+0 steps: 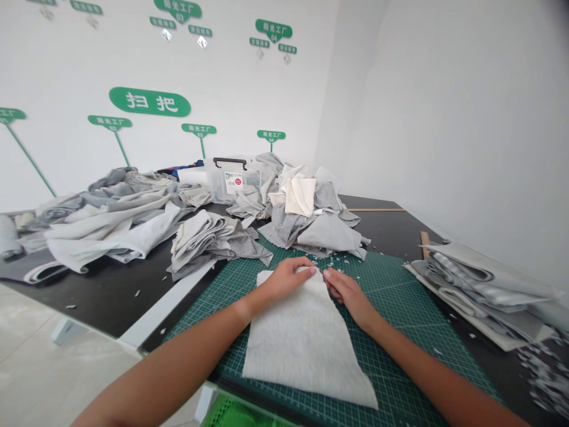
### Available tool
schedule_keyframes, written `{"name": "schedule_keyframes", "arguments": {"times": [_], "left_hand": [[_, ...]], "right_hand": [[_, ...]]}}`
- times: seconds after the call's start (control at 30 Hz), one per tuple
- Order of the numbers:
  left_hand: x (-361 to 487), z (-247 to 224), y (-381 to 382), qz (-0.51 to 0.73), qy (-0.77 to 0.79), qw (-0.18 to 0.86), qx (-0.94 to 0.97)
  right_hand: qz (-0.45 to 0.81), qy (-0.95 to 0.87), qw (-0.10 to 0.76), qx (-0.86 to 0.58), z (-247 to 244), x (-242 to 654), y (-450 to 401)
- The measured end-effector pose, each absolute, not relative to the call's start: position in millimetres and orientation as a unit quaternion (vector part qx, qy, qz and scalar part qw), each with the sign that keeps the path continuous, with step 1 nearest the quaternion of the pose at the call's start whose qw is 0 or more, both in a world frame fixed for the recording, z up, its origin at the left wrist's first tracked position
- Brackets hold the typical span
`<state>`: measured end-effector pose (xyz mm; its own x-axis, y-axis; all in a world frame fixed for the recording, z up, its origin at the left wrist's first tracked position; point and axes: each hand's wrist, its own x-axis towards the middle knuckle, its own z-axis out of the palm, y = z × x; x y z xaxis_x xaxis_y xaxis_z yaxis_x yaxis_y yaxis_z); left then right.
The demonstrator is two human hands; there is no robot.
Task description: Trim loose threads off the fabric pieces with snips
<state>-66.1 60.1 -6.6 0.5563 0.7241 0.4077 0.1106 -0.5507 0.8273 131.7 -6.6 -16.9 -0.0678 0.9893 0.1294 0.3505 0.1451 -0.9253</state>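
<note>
A light grey piece of cloth [302, 344] lies spread on the green cutting mat [395, 296], its near edge by the mat's front. My left hand [291, 277] pinches the cloth's far edge between thumb and fingers. Just right of it, my right hand [347, 292] is closed at the cloth's upper right corner, fingertips pressed together on the edge. Whether anything small sits between the right fingertips is hidden. Beyond both hands, small fabric scraps [338, 261] are scattered over the mat.
A heap of grey and cream cloths [306, 207] stands behind the mat, a folded stack [204, 240] to its left. Larger fabric [120, 219] covers the table's left. A clear plastic box [217, 184] stands behind. Folded fabric [484, 290] and shreds [549, 373] lie at right.
</note>
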Motion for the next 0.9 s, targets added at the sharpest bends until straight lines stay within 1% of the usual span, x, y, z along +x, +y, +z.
{"name": "schedule_keyframes", "arguments": {"times": [0.17,0.27,0.6,0.9], "left_hand": [[-65.4,-10.1,62.7,0.384,0.265,0.408,0.785],[-65.7,-11.6,64.1,0.38,0.254,0.422,0.783],[-66.9,-13.0,63.9,0.364,0.243,0.448,0.779],[-65.6,-12.1,63.5,0.366,0.245,0.444,0.78]], "right_hand": [[0.27,-0.67,0.403,-0.562,-11.0,128.3,-10.9],[0.237,-0.685,0.387,-0.569,-10.3,127.8,-11.8],[0.211,-0.703,0.354,-0.58,-11.0,128.1,-13.5],[0.192,-0.711,0.344,-0.583,-12.8,128.6,-14.0]]}}
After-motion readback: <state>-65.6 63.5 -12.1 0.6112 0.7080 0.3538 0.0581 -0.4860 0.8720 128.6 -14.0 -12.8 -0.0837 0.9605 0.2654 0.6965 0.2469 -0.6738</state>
